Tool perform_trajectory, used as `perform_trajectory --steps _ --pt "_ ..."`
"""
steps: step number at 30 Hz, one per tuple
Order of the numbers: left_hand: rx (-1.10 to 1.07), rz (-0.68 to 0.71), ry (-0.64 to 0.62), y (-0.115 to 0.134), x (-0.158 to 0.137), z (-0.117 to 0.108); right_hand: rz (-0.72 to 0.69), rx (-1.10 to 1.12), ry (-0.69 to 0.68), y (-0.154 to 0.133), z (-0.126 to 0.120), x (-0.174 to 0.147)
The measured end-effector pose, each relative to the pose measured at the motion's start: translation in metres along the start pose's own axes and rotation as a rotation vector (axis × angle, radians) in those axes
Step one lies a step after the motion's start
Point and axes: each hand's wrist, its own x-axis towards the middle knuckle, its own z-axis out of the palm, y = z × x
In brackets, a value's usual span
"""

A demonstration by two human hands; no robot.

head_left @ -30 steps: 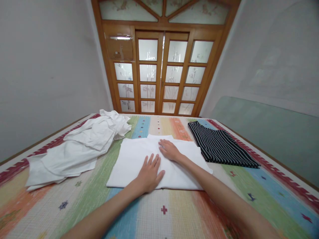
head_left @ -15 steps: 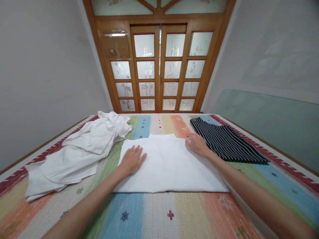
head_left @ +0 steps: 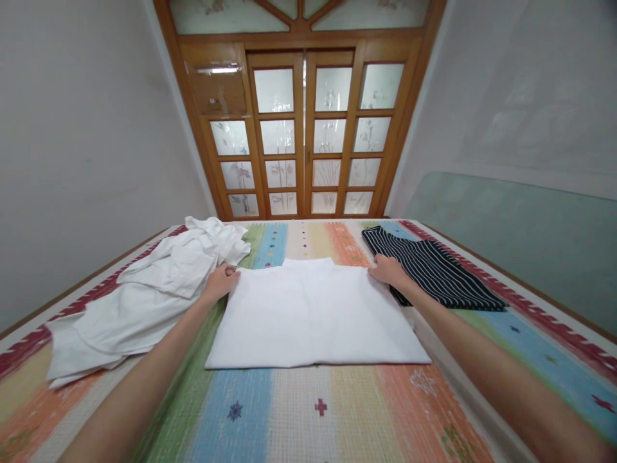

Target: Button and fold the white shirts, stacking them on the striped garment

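A folded white shirt (head_left: 313, 318) lies flat in front of me, with a collar-like strip along its far edge. My left hand (head_left: 222, 281) is closed at the shirt's far left corner, fingers curled round the edge. At the far right corner my right hand (head_left: 387, 270) pinches the fabric, its fingertips partly hidden. Close beyond the right hand lies a folded black garment with white stripes (head_left: 429, 267). A loose heap of white clothes (head_left: 159, 289) sits just left of my left hand.
Everything lies on a bed-like surface under a multicoloured striped cover (head_left: 294, 411). A pale green panel (head_left: 520, 225) stands along the right side. Beyond the far edge is a wooden door with glass panes (head_left: 303, 128), between grey walls.
My left hand has moved from lying on top of the shirt to its far left corner and closed there. My right hand has shifted slightly outward at the far right corner.
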Motion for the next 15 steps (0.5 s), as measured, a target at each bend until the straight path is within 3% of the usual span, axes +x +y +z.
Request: perform_trajectory --steps 4,9,15 --pt "-0.07 -0.028 -0.013 0.0 0.003 -0.001 0.014 0.087 0.002 0.0 -0.002 0.005" --pt "-0.13 -0.023 -0.077 -0.001 0.005 0.0 0.045 0.386 0.127 0.004 -0.007 0.002" --pt "-0.049 -0.049 0.002 -0.002 0.006 0.007 0.038 0.548 0.287 0.016 -0.007 -0.002"
